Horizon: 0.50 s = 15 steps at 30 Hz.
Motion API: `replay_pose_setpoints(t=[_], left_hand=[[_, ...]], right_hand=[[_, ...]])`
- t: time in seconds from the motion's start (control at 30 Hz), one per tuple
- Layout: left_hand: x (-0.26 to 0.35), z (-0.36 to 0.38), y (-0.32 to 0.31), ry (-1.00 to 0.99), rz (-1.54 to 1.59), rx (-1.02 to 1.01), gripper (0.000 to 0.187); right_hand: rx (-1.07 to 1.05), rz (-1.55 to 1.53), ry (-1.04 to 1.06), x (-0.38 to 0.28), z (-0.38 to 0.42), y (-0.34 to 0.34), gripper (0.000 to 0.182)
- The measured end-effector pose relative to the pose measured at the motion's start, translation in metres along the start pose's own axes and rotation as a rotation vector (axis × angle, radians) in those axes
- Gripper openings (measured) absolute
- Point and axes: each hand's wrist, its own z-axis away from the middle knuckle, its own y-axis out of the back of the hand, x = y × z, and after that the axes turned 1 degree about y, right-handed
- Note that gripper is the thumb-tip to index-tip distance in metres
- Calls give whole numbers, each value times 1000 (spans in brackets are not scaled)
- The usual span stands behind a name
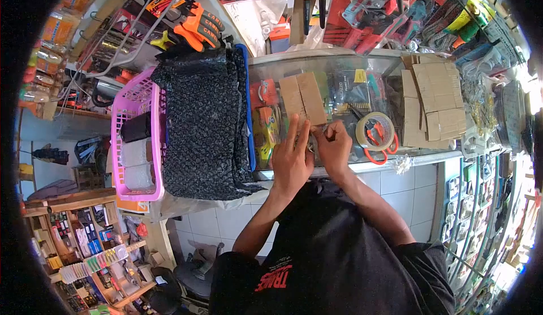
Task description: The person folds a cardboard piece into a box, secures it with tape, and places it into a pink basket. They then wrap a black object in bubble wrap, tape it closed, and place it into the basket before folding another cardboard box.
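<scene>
A small brown cardboard piece (304,95) with a seam down its middle lies on the glass counter (339,63). My left hand (292,159) rests on its near edge, two fingers stretched out over the cardboard. At the near right corner of the same piece is my right hand (334,148), its fingers bent and thumb and forefinger pinched together; what they hold, if anything, is too small to make out. Just right of my right hand, a roll of tape (375,131) lies flat with orange-handled scissors (375,158) partly under it.
Black bubble wrap (206,123) is stacked at the left, beside a pink basket (159,171) with wrapped packets. Flat cardboard pieces (444,100) lie at the right of the counter. Packaged tools (367,15) stand along the far edge. Shelves (93,241) are at the lower left.
</scene>
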Motion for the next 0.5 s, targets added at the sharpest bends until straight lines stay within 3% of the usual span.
replay_pose_setpoints(t=[0.17,0.27,0.37,0.5], left_hand=[[-4,0,-5,-29,62,59,93],[-2,0,-4,60,162,5,88],[-4,-2,-12,-21,134,110,91],[-2,-2,-6,-2,80,37,86]], right_hand=[[-2,-22,-30,-14,0,3,38],[10,-22,104,-5,1,6,35],[-1,136,277,-12,-5,16,41],[-22,304,594,-11,-22,25,39]])
